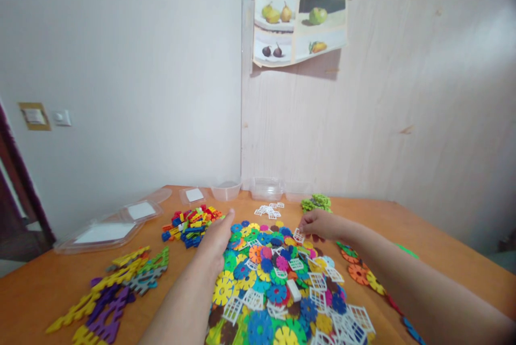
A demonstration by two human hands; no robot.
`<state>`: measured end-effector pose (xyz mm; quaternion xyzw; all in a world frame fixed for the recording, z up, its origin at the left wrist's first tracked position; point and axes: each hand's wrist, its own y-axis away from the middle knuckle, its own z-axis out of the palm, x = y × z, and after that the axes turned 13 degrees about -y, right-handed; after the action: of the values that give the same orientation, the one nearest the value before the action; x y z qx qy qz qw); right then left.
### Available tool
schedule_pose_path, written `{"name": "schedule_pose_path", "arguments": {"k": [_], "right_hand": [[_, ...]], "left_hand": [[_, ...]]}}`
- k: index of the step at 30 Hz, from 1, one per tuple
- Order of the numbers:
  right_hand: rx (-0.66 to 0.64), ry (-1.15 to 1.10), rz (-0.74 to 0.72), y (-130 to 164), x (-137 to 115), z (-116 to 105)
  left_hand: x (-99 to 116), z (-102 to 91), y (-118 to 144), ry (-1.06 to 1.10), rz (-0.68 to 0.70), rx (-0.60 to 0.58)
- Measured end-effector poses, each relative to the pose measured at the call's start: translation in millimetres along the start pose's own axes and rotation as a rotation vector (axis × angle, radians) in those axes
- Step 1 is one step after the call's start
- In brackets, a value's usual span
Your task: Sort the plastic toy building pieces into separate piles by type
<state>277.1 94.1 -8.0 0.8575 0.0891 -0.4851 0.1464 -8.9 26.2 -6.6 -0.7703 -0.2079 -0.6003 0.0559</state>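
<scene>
My right hand (320, 224) pinches a white plastic lattice piece (299, 236); my left hand (217, 243) lies flat, open, against the heap of coloured flower-shaped discs (274, 280), which a careless nudge could scatter.

Head camera looks forward-down, close over table (443, 237).

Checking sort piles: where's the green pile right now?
Head view, far side of the table: the green pile sits right of centre, just beyond the right hand, near the clear containers by the wall.
</scene>
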Motion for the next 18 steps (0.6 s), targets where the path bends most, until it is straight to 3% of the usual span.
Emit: {"name": "schedule_pose_path", "arguments": {"k": [8,13,18], "right_hand": [[0.027,-0.3,0.053,-29.0,-12.2,25.0],[0.142,-0.485,0.069,-50.9,-25.4,31.3],[0.171,-0.5,0.085,-46.7,-22.1,29.9]], "left_hand": [[-5.1,0.7,-8.8,-0.036,-0.001,0.037],[-9.3,-0.7,-18.9,-0.106,0.001,0.07],[-7.8,-0.9,-15.2,-0.08,0.001,0.059]]}}
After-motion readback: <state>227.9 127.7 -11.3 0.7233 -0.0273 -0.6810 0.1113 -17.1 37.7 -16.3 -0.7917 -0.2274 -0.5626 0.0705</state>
